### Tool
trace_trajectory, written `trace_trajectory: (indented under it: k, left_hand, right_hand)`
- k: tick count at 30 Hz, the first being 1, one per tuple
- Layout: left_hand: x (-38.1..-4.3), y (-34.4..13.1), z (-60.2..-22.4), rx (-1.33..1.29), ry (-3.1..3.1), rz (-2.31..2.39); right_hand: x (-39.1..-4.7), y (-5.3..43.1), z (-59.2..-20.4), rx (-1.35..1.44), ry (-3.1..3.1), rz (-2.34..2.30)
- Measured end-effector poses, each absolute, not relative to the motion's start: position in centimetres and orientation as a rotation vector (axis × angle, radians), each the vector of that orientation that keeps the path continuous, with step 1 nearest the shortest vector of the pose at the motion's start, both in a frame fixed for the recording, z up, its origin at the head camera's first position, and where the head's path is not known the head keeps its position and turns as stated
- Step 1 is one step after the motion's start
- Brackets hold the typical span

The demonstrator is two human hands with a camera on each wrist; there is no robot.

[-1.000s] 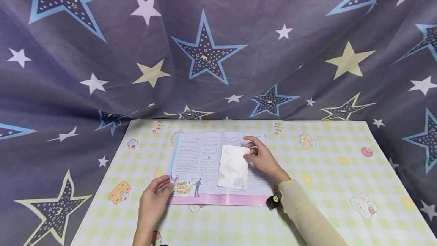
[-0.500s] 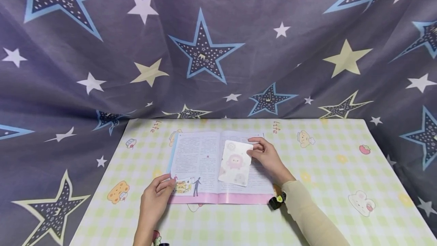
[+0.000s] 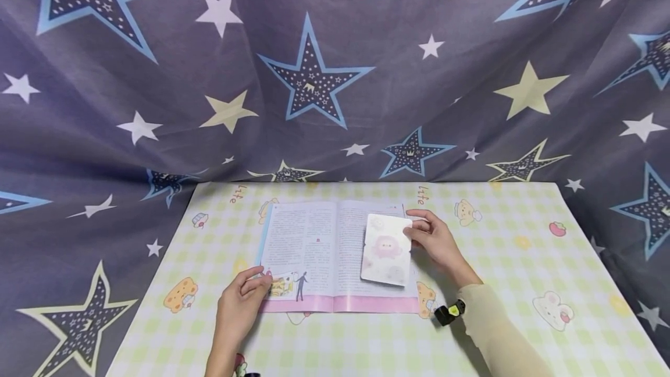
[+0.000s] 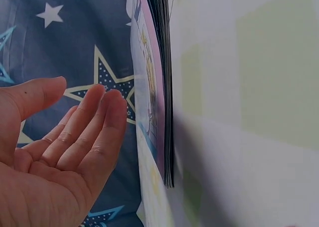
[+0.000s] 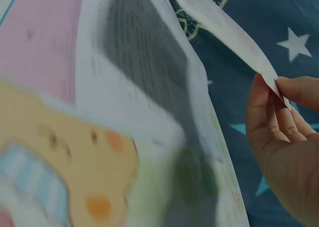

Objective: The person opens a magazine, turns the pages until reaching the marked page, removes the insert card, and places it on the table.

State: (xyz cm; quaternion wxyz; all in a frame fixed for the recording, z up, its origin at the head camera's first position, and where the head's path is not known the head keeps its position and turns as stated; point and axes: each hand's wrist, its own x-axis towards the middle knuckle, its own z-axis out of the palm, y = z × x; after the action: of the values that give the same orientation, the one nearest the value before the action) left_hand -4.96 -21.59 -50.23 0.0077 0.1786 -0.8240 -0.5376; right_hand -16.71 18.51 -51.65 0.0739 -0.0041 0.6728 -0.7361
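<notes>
An open magazine (image 3: 319, 252) with printed text lies in the middle of the table, a pink band along its lower edge. Between thumb and fingers, my right hand (image 3: 437, 243) pinches the upper right edge of a white card (image 3: 386, 269) printed with a pink cartoon creature. The card is raised over the right-hand page and casts a shadow on it; in the right wrist view the card (image 5: 234, 32) looks thin and slightly bent. At the magazine's lower left corner is my left hand (image 3: 238, 304), its fingers (image 4: 107, 137) loosely extended with nothing between them in the left wrist view.
A pale green checked cloth with cartoon prints covers the table (image 3: 487, 330). Behind it hangs a dark curtain (image 3: 366, 28) with stars. A small black device (image 3: 449, 312) sits at the right wrist.
My right hand has carried the card rightward, from beside the magazine's centre fold to the outer part of the right page. The left hand stays at the lower left corner.
</notes>
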Motion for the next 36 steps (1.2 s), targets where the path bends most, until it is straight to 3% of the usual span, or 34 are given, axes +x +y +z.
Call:
trace_trajectory:
  k: [21,36]
  left_hand:
    - [-5.1,-21.3,-50.2,0.55,-2.59,-1.652]
    - [-5.1,-21.5,-50.3,0.566,-2.603,-1.651]
  right_hand:
    - [-16.9,31.0,-50.8,0.173,2.214,-1.994]
    - [-18.8,32.5,-52.4,0.213,2.396,-1.636]
